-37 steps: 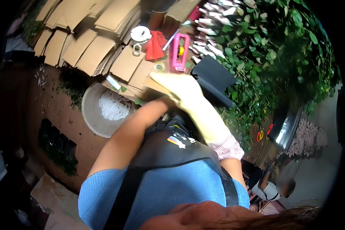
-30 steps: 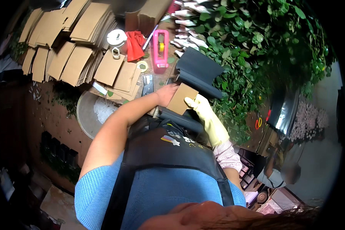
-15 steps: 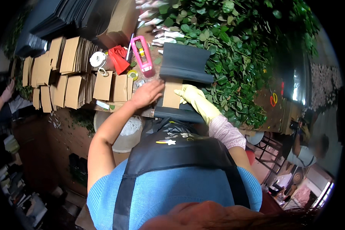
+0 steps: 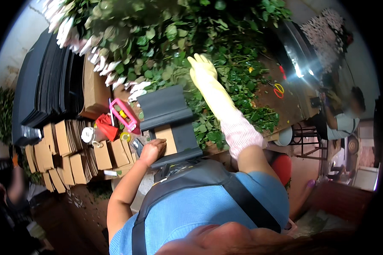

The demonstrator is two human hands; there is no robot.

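My left hand (image 4: 154,149) is bare and lies with fingers loosely extended on the left part of a tan cardboard piece (image 4: 169,140), which sits on a black corrugated sheet (image 4: 186,142) with a folded upper part (image 4: 161,102). My right hand (image 4: 203,68), in a long pale yellow glove, reaches over a mass of green leafy stems (image 4: 225,55), fingers stretched out; anything beneath its palm is hidden. A pink tape dispenser (image 4: 130,121), a red cloth (image 4: 107,126), a tape roll (image 4: 125,137) and a white lidded cup (image 4: 88,134) are left of the sheet.
Cardboard stacks (image 4: 77,165) and black sheet stacks (image 4: 44,80) stand at left. Wrapped white flower heads (image 4: 100,63) line the leaves. Red and yellow scissors (image 4: 278,90) lie at right. Co-workers are at far right (image 4: 342,123) and far left (image 4: 15,187), near stools (image 4: 302,140).
My gloved right hand has left the cardboard and moved forward over the leaves. My left hand has come onto the cardboard. The view has turned, bringing more foliage to the top.
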